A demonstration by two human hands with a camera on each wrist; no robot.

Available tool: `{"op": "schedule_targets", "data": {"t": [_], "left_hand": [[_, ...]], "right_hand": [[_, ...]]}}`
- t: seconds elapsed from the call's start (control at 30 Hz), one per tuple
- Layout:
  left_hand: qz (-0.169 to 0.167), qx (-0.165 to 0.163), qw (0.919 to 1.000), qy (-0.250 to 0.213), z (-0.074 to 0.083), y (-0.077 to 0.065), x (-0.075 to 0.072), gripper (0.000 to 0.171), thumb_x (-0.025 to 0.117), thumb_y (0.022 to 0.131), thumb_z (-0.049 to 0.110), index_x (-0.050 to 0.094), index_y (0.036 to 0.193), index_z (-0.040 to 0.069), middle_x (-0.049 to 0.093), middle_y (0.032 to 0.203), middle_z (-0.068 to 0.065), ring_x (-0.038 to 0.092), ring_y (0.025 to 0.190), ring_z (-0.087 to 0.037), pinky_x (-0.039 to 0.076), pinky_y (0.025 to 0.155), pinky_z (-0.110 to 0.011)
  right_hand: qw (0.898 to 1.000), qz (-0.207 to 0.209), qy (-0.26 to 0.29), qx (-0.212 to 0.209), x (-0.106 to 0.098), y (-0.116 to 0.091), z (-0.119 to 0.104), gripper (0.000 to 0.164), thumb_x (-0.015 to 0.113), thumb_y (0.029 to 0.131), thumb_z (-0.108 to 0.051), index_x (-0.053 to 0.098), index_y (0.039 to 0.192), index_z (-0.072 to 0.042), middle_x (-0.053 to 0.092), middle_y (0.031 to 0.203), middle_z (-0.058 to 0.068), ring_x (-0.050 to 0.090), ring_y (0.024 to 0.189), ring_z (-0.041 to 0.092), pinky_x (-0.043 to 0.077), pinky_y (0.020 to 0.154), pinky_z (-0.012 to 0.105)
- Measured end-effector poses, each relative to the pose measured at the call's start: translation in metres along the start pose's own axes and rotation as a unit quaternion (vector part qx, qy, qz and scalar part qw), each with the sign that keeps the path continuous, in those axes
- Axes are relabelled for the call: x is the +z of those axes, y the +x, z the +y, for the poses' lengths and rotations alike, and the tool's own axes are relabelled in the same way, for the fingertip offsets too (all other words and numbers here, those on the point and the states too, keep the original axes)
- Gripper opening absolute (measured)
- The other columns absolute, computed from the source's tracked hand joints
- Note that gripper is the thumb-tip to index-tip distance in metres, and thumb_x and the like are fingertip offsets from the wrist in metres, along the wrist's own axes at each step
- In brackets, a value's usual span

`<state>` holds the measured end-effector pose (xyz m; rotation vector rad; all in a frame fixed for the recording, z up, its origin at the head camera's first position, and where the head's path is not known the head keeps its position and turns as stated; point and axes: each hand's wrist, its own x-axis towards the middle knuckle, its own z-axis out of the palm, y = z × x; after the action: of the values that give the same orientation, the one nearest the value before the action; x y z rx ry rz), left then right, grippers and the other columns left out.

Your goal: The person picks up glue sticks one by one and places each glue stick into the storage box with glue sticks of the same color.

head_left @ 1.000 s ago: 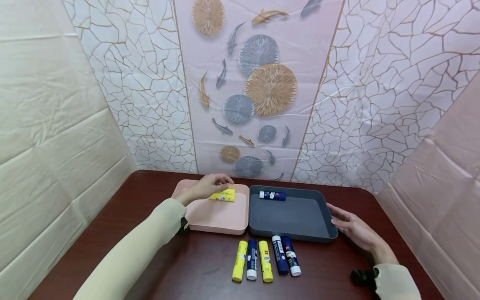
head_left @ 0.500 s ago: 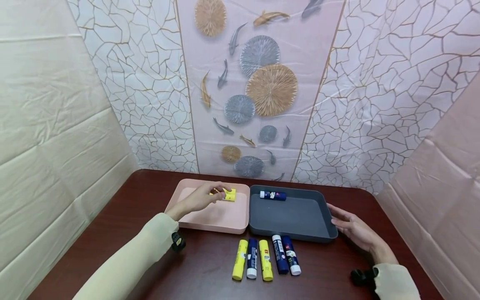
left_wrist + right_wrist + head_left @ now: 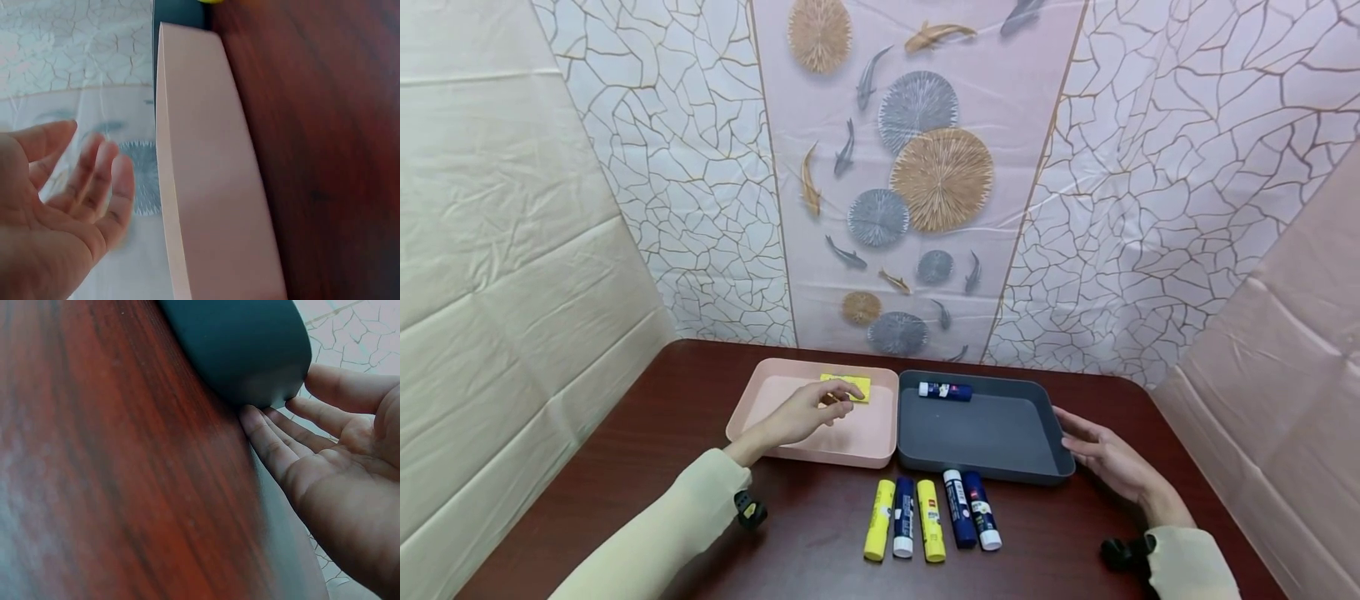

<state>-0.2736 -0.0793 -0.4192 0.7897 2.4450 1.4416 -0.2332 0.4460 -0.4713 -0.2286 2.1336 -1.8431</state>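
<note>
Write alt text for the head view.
An empty left hand hovers over a pink tray holding a partly hidden yellow item; the right hand touches the gray tray alongside, which holds one blue glue stick. Nearer, on the brown table, lie two yellow glue sticks and three blue ones.

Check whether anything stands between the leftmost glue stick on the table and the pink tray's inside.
Only the near wall of the pink tray stands between its inside and that yellow glue stick; the left grip hovers above the tray.
</note>
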Motion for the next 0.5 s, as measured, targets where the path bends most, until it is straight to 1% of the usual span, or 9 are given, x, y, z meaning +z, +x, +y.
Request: {"op": "schedule_targets", "data": {"t": [0.07, 0.13, 0.27, 0.37, 0.5], "left_hand": [[0.005, -0.004, 1.0, -0.002, 0.002, -0.005, 0.003, 0.028, 0.059, 0.108, 0.019, 0.067, 0.132, 0.008, 0.069, 0.122, -0.006, 0.064, 0.109, -0.03, 0.058, 0.086, -0.051], [0.008, -0.004, 1.0, -0.003, 0.004, -0.01, 0.007, 0.029, 0.059, 0.108, 0.019, 0.067, 0.133, 0.008, 0.068, 0.123, -0.01, 0.064, 0.109, -0.028, 0.058, 0.085, -0.049], [0.003, -0.002, 1.0, -0.005, 0.008, -0.018, 0.013, 0.03, 0.058, 0.108, 0.017, 0.066, 0.135, 0.006, 0.066, 0.123, -0.017, 0.064, 0.107, -0.026, 0.058, 0.083, -0.043], [0.004, -0.005, 1.0, 0.008, 0.011, -0.023, 0.018, 0.029, 0.057, 0.108, 0.017, 0.066, 0.133, 0.006, 0.067, 0.124, -0.012, 0.063, 0.104, -0.023, 0.057, 0.081, -0.04], [0.008, 0.001, 0.9995, 0.03, 0.015, -0.029, 0.024, 0.025, 0.057, 0.108, 0.015, 0.067, 0.129, 0.007, 0.067, 0.125, -0.008, 0.063, 0.103, -0.021, 0.055, 0.081, -0.037]], "right_hand": [[1.0, -0.002, -0.001, -0.002, 0.0, 0.0, 0.0, 0.071, 0.052, 0.109, -0.014, 0.011, 0.166, -0.003, 0.009, 0.17, 0.028, 0.054, 0.127, -0.002, 0.049, 0.099, 0.02], [1.0, -0.002, -0.001, -0.003, 0.0, 0.0, 0.0, 0.071, 0.052, 0.109, -0.013, 0.011, 0.166, -0.003, 0.009, 0.17, 0.028, 0.054, 0.127, -0.002, 0.049, 0.099, 0.02], [1.0, 0.001, -0.002, 0.003, 0.0, 0.0, 0.0, 0.071, 0.053, 0.109, -0.014, 0.012, 0.166, -0.003, 0.009, 0.17, 0.027, 0.054, 0.127, -0.002, 0.049, 0.099, 0.02], [1.0, 0.002, -0.003, 0.008, 0.0, 0.001, 0.0, 0.072, 0.053, 0.109, -0.014, 0.011, 0.166, -0.004, 0.008, 0.17, 0.027, 0.054, 0.127, -0.003, 0.048, 0.099, 0.019], [1.0, 0.001, -0.003, 0.007, -0.001, 0.001, 0.0, 0.072, 0.053, 0.109, -0.014, 0.011, 0.166, -0.003, 0.008, 0.17, 0.027, 0.054, 0.127, -0.004, 0.048, 0.1, 0.019]]}}
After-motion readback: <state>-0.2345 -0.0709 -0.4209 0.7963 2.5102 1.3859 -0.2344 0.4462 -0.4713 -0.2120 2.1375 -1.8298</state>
